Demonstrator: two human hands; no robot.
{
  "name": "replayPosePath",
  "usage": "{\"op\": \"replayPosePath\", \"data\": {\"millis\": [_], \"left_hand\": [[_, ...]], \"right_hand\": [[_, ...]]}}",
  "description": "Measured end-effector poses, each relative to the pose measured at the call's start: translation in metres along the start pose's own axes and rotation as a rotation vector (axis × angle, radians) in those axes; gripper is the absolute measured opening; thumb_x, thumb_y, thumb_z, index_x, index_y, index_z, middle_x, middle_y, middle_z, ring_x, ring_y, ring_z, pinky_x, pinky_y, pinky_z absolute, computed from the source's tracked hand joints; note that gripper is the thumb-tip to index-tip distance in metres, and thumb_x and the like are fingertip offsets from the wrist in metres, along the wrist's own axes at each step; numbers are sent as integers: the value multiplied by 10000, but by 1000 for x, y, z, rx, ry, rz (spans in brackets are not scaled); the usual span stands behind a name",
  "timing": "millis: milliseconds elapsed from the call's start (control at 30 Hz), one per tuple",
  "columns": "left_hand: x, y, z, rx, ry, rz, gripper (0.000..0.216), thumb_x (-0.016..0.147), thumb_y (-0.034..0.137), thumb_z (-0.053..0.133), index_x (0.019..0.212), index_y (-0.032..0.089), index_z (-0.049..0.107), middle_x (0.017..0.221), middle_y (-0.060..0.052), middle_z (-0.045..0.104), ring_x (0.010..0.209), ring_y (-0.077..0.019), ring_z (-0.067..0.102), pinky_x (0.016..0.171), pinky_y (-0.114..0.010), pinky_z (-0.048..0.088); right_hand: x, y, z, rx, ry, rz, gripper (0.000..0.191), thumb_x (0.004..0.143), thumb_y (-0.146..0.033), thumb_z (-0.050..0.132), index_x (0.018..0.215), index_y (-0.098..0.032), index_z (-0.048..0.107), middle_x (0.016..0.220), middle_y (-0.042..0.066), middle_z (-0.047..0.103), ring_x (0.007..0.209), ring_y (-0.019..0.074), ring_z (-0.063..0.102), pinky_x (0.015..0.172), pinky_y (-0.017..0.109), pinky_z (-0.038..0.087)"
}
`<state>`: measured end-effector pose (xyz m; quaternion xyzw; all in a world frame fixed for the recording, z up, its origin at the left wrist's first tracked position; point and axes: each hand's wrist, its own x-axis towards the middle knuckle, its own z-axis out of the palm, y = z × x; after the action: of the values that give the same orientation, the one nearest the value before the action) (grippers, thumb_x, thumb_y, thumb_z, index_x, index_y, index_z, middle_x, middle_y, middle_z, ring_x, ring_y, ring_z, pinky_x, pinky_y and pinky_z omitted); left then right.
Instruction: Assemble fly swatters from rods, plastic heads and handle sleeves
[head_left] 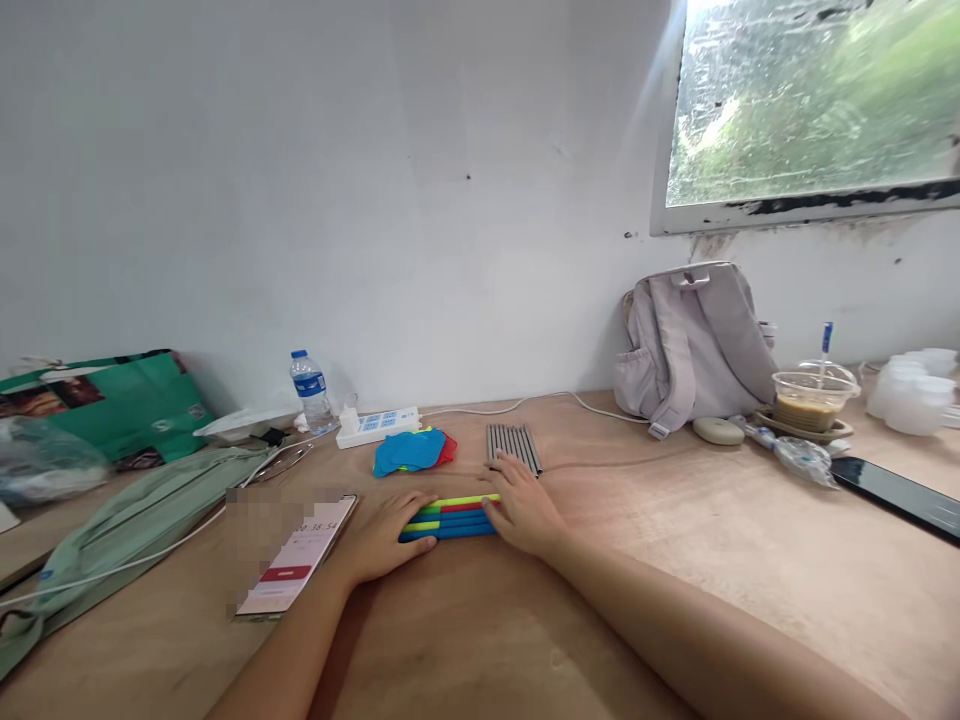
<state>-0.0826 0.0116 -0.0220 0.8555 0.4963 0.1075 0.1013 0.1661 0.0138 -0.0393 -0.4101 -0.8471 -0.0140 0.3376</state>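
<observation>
Several coloured tubes (463,521) in blue, red, yellow and green lie side by side on the wooden table. My left hand (386,537) is closed about their left ends, its thumb at the near edge and its fingers on the far side. At the right ends my right hand (521,508) grips the same row, partly covering it. Just beyond my right fingertips lies a row of grey metal rods (513,447). A pile of flat blue, red and yellow pieces (410,452) rests beyond my left hand.
A phone (289,560) lies left of my left forearm. Farther back stand a white power strip (377,426) and a water bottle (311,393). Green cloth (127,535) covers the left side. On the right are a backpack (697,345), a drink cup (808,405) and a dark phone (896,497).
</observation>
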Motion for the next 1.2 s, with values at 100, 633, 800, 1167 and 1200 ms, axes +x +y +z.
{"op": "replayPosePath", "data": {"millis": [100,633,800,1167,1200], "left_hand": [[0,-1,0,-16,-16,-7,582,768,542,468,1281,273,411,1346,-56,397,1236,-263,346,1022,-398,284],[2,-3,1,-50,-25,-7,616,754,577,469,1301,307,381,1331,-38,395,1218,-257,363,1009,-379,301],[4,-3,-1,-40,-6,-9,640,727,582,502,1296,310,394,1332,-38,403,1212,-272,373,1001,-382,308],[4,-8,-5,-87,161,-10,528,750,562,479,1190,271,509,1255,-43,493,1172,-253,422,996,-387,322],[6,-9,-6,-138,243,-16,463,794,532,422,1143,251,540,1215,-46,522,1150,-235,444,990,-371,331]], "right_hand": [[1,40,-6,-62,-46,9,441,802,-293,489,1226,-177,463,1337,111,383,1315,243,173,1052,445,197],[34,114,16,106,-326,179,471,832,-491,436,1231,-250,511,1362,102,371,1283,283,264,1029,425,221],[33,113,16,144,-247,171,494,803,-484,488,1223,-224,511,1334,108,404,1266,274,289,1026,419,220],[-15,118,-32,390,223,369,192,730,-347,530,611,-201,496,727,33,526,802,197,481,809,351,368],[-24,122,-39,440,261,410,215,726,-357,527,587,-203,475,676,17,505,744,182,477,766,334,381]]}}
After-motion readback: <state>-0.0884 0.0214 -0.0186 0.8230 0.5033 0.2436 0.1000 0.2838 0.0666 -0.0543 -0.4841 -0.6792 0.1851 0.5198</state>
